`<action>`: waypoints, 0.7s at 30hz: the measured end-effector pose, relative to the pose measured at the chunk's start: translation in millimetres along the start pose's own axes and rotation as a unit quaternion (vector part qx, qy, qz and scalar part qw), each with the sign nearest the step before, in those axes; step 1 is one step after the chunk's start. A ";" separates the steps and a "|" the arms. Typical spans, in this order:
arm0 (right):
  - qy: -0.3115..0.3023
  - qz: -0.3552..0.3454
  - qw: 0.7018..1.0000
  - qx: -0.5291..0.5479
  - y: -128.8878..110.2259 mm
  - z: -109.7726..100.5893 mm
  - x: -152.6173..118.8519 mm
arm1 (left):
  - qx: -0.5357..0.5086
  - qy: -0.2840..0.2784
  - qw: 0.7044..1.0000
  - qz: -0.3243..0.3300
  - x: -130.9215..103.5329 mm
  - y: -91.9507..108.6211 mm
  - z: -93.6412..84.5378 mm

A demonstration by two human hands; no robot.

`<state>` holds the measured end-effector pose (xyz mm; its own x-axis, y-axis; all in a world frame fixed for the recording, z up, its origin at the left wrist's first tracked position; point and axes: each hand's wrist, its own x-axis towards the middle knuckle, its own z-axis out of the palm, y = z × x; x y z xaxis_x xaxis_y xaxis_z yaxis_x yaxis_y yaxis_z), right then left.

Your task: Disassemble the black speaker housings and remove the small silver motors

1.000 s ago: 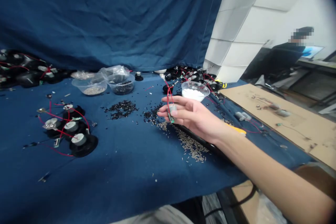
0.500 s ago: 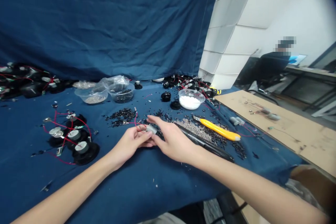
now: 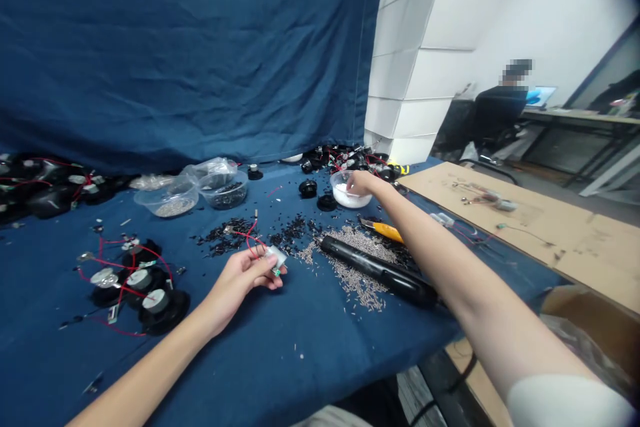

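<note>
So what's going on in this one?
The person's left hand holds a grey part with red wires over the blue cloth. The right hand is at the bowl of white bits, its fingertips hidden, so any grip can't be told. A black tool lies among small silver pins, and wired black parts sit at the left.

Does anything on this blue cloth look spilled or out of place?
Yes. Silver bits lie loose on the cloth, spread around the black tool, and black bits are scattered further left, outside the clear bowls. That looks spilled, though it may be deliberate. Nothing looks clearly damaged.
</note>
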<state>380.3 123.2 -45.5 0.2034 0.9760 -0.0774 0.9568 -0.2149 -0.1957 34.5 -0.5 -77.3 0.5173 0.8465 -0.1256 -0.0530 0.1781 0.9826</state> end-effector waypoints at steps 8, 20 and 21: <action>0.122 -0.020 0.989 0.085 -7.2 -10.4 -20.2 | 0.016 0.034 0.999 0.014 1.1 0.7 -1.4; -0.021 -0.185 0.749 0.635 -131.2 51.6 -156.2 | 0.003 0.158 0.985 0.076 6.9 2.6 -12.2; -0.060 -0.165 0.715 0.677 -137.3 61.8 -162.6 | 0.007 0.167 0.982 0.084 7.7 2.3 -13.8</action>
<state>203.1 -8.1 -66.4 -0.0849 0.9887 0.1236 -0.1455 0.1104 -0.9832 26.6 13.4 -77.9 0.1928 0.9812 0.0031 -0.1004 0.0166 0.9948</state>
